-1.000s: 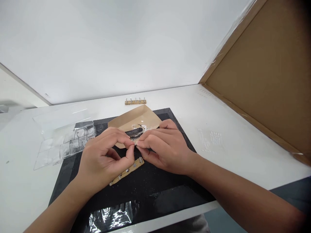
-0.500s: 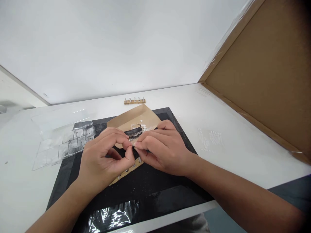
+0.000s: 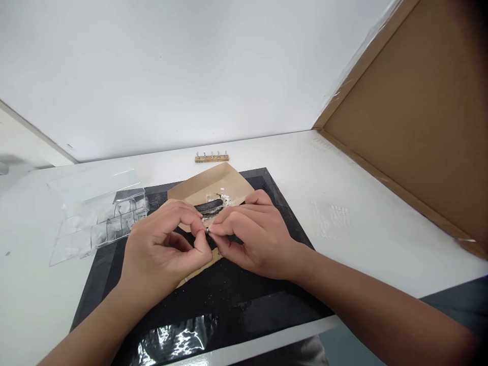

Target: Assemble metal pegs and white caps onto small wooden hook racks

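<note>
The left hand [image 3: 163,246] and the right hand [image 3: 259,236] meet over the middle of the mat, each with thumb and forefinger pinched together on one tiny metallic-looking piece [image 3: 207,230]. The piece sits right between the two sets of fingertips, which cover most of it, so its exact shape cannot be told. Both grips are closed on it, the remaining fingers curled.

Just below the grip, partly hidden by the left hand, a narrow wooden strip [image 3: 198,272] lies aslant on the black mat [image 3: 236,300]; pale specks dot the mat nearer the wearer. Immediately beyond the grip is a shallow tan cardboard tray [image 3: 204,180], its near part masked by the fingers. In it lie a dark, round-ended stick [image 3: 209,206] and, to the right of that, a scatter of small white bits [image 3: 225,199].

Farther beyond the grip, past the tray, a second wooden strip [image 3: 212,158] carries a row of five small upright metal fittings. Left of the grip, a clear compartment box [image 3: 72,241] rests partly over the mat, with bagged contents in several cells. Well to the right of the grip, small translucent pieces [image 3: 337,216] lie on the white table [image 3: 381,249]
</note>
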Action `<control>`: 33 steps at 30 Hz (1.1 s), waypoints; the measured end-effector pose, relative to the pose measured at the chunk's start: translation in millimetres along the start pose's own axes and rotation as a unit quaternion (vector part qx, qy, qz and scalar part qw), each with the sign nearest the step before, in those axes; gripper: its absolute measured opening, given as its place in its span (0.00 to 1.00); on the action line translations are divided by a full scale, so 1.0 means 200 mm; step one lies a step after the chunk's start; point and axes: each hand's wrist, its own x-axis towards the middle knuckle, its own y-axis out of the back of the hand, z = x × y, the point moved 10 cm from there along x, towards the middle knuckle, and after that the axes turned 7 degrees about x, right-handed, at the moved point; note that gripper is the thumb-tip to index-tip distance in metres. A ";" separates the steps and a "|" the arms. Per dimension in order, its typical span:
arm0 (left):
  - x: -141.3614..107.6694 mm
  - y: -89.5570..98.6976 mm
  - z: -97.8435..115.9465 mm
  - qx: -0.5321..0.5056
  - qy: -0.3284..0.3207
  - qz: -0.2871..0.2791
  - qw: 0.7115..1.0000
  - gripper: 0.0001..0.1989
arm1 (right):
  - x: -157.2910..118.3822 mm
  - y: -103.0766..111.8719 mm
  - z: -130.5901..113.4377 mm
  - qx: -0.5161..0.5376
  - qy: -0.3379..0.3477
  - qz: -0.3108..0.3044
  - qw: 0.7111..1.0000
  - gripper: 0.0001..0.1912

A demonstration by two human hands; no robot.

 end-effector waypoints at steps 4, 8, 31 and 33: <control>0.00 -0.01 -0.04 -0.034 0.031 -0.005 0.999 0.06 | -0.01 -0.01 0.03 0.055 -0.017 -0.007 0.998 0.06; -0.01 -0.02 -0.08 -0.073 0.063 -0.009 0.995 0.05 | -0.01 -0.05 0.06 0.100 -0.049 -0.035 0.993 0.03; 0.01 0.00 0.04 -0.113 -0.128 -0.123 0.978 0.19 | -0.01 -0.07 0.10 0.351 -0.112 -0.073 0.927 0.04; 0.01 0.00 0.05 -0.109 -0.150 -0.121 0.975 0.20 | -0.01 -0.07 0.10 0.351 -0.112 -0.075 0.927 0.04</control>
